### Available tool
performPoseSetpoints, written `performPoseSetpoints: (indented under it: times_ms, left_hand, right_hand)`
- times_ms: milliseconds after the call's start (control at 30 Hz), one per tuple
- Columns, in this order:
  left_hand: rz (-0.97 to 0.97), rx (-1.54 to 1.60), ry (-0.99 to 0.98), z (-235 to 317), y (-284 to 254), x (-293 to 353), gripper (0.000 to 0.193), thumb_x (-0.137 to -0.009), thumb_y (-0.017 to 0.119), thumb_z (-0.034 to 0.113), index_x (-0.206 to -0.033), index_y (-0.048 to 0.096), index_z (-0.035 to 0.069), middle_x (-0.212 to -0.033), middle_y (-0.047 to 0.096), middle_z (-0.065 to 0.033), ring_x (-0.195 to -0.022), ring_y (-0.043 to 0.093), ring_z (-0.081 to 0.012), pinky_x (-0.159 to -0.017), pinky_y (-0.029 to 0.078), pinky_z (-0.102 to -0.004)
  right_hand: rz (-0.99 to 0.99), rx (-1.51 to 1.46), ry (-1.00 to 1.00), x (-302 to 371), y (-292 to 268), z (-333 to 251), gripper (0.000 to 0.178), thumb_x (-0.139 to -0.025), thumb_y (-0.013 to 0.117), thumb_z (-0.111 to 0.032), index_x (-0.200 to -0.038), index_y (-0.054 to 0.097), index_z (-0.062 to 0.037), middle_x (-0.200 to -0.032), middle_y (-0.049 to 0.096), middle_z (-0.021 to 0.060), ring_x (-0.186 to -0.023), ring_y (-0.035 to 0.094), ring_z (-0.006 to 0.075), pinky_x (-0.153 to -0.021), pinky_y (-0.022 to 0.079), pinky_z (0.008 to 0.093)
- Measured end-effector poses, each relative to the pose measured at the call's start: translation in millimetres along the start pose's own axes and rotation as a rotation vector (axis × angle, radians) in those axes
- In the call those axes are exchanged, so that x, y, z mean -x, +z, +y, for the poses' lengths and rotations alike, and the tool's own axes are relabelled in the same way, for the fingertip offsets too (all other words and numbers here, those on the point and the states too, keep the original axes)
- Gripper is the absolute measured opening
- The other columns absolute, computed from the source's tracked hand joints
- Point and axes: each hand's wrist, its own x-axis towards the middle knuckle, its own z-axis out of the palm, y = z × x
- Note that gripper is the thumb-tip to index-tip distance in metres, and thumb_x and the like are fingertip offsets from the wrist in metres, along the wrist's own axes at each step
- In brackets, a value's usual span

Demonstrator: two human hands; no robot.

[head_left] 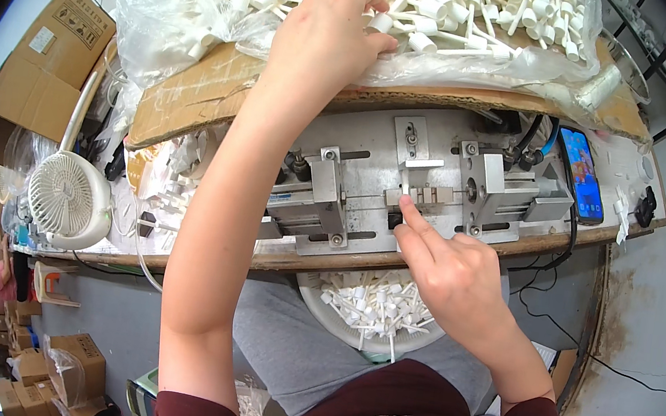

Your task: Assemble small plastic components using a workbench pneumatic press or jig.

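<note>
My left hand [326, 35] reaches into a big heap of white plastic caps with long stems [459, 14] at the back. Its thumb and fingers close around one white cap [380, 22]. Over the metal fixture [408, 146] in the middle of the bench is my right hand [458, 279]. The index finger stretches forward, its tip at the stem of a white capped piece [423, 164] in the fixture; the other fingers are partly curled. Small metal blocks [434, 194] lie beside that fingertip. Metal cylinder units [325, 194] flank the spot on both sides.
Cardboard [195, 101] and clear plastic edge the heap. A white fan [69, 198] stands left, a lit phone [581, 175] right. Below the bench edge, a round basket [308, 301] of white capped pieces rests at my lap. Black cables [571, 239] hang at the right.
</note>
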Motion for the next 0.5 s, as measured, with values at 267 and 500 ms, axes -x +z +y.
performPoseSetpoints:
  times_ms: [267, 500]
  left_hand:
    - [0.071, 0.333, -0.082, 16, -25, 17, 0.034, -0.079, 0.084, 0.022, -0.107, 0.076, 0.004, -0.093, 0.075, -0.0060, -0.081, 0.069, -0.0123, -0.071, 0.054, -0.0274]
    - [-0.034, 0.736, -0.173, 40, -60, 76, 0.028, -0.079, 0.079, -0.007, -0.106, 0.071, -0.006, -0.113, 0.066, -0.0118, -0.087, 0.072, -0.0158, -0.074, 0.060, -0.0225]
  right_hand:
    - [-0.057, -0.082, 0.085, 6, -3, 3, 0.018, -0.073, 0.069, -0.008, -0.088, 0.062, -0.0011, -0.117, 0.072, 0.0180, -0.050, 0.061, 0.0173, -0.053, 0.051, 0.0289]
    - [0.235, -0.357, 0.189, -23, -40, 26, 0.025, -0.082, 0.078, -0.012, -0.104, 0.070, -0.0027, -0.105, 0.074, 0.0129, -0.081, 0.073, 0.0248, -0.071, 0.058, 0.0337]
